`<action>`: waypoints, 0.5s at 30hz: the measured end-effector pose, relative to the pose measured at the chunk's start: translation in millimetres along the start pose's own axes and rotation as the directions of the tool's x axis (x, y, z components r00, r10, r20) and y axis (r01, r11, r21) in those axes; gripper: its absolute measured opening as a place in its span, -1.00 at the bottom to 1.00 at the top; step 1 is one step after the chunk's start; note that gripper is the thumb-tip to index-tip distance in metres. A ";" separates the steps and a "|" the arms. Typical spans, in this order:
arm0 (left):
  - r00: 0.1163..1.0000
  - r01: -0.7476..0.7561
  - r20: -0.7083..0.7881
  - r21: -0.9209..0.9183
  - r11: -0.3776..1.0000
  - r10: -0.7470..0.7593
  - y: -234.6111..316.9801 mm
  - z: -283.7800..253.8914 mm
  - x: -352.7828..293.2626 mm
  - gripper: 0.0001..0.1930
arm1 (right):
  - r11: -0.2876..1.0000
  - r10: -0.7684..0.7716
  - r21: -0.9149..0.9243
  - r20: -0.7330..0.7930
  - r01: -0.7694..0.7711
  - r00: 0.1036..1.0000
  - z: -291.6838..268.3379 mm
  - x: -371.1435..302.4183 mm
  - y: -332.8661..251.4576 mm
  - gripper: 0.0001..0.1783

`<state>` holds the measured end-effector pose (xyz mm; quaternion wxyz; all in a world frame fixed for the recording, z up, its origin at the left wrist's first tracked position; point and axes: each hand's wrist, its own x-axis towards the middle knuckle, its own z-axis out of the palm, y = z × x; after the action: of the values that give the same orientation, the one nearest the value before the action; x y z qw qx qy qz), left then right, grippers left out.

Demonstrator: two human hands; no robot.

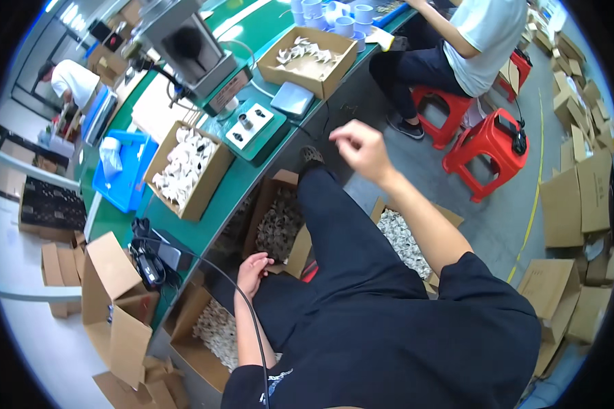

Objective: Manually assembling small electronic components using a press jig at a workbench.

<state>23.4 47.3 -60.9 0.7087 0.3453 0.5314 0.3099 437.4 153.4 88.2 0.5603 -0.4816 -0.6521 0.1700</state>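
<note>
Matt brown cardboard boxes sit on a glossy green worktop.

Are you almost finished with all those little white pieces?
Done: a box on the bench holds many white pieces. In hand: the right hand is raised, fingers pinched; the left hand rests on a floor box. Left: floor boxes remain full.

A dark navy short-sleeved shirt with a small pale chest print is worn — dark trousers, a dark shoe, forearms bare.
</note>
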 end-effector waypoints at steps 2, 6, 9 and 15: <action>1.000 0.005 -0.014 0.022 1.000 -0.004 -7.2 -5.7 -3.1 -0.73 | 1.000 0.012 0.010 -0.115 -0.011 0.993 -3.8 44.2 -3.6 -0.87; 0.996 0.064 -0.055 0.017 0.998 -0.063 -6.7 -13.0 -2.5 -0.75 | 0.984 -0.133 -0.139 -0.174 0.109 0.976 2.9 153.3 33.3 -0.82; 0.990 0.115 -0.086 0.018 0.993 -0.113 -15.1 -5.6 -2.0 -0.74 | 0.832 0.084 -0.554 0.163 0.020 0.983 20.8 216.4 78.8 -0.66; 0.991 0.106 -0.086 0.044 0.993 -0.102 -18.6 -8.1 9.8 -0.78 | 0.543 0.490 -0.838 0.255 -0.063 0.834 32.9 242.7 93.2 -0.54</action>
<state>19.3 45.9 -83.0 0.6924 0.3209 0.5854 0.2737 471.1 407.0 144.4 0.0747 -0.7254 -0.6820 0.0569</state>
